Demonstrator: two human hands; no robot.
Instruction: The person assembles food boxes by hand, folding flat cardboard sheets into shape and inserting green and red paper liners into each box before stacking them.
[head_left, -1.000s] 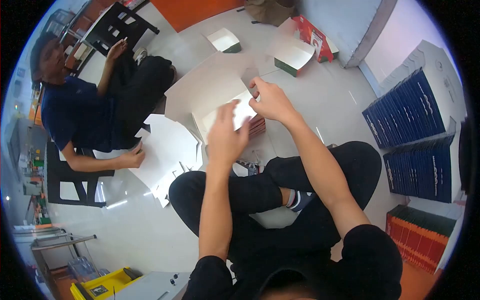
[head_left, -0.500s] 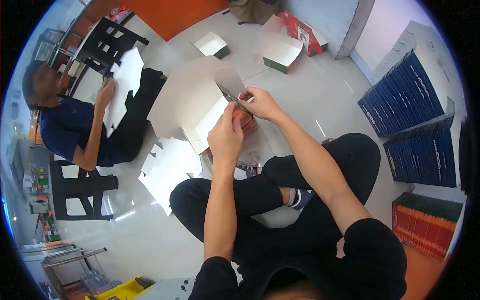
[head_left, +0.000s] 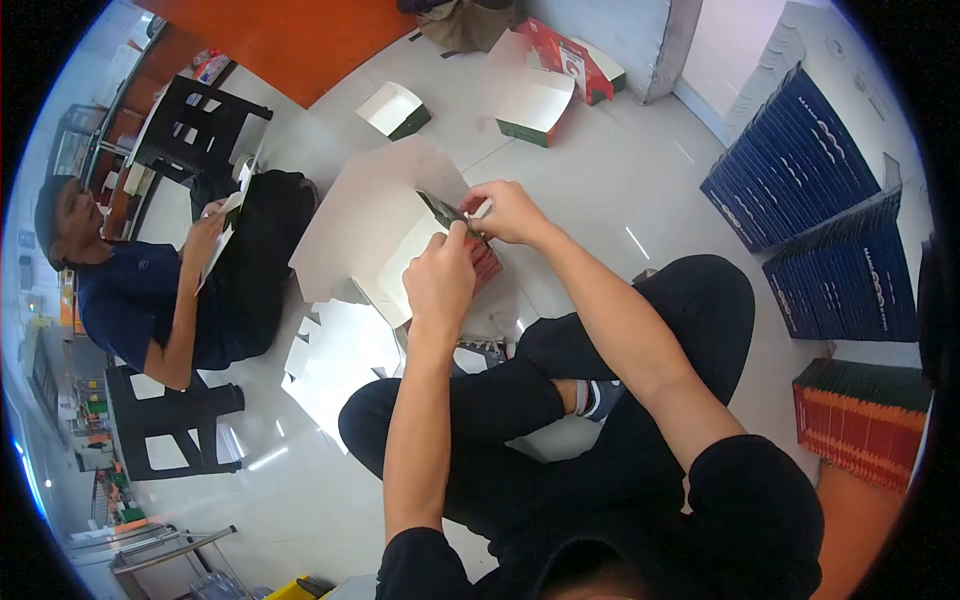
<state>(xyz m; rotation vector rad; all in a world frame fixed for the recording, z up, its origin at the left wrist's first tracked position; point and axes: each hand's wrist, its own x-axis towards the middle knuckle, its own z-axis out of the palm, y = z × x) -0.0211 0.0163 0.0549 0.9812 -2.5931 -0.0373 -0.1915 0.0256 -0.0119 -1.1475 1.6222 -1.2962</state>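
A partly folded cardboard box [head_left: 350,215] stands in front of my crossed legs, its white inside facing up and a wide flap raised on the far left side. Its outside shows red and dark green print. My left hand [head_left: 440,275] pinches the near right edge of the box with curled fingers. At the same right-hand corner, my right hand [head_left: 505,212] grips the dark green side flap [head_left: 440,210] between thumb and fingers. Both sets of fingertips almost meet there and partly hide the corner. Flat white cardboard sheets [head_left: 345,355] lie on the floor beside my left knee.
Folded boxes [head_left: 395,110] [head_left: 540,100] sit farther out on the floor, near a red printed one [head_left: 575,65]. Stacks of blue cartons [head_left: 790,165] and red-orange cartons [head_left: 860,420] line the right. A seated person [head_left: 130,290] holds cardboard at left, between black stools [head_left: 190,130] [head_left: 175,420].
Both my hands stay at the box's corner, with the left fingers now curled more tightly. The person at left has lowered and turned their cardboard sheet. My view has shifted slightly.
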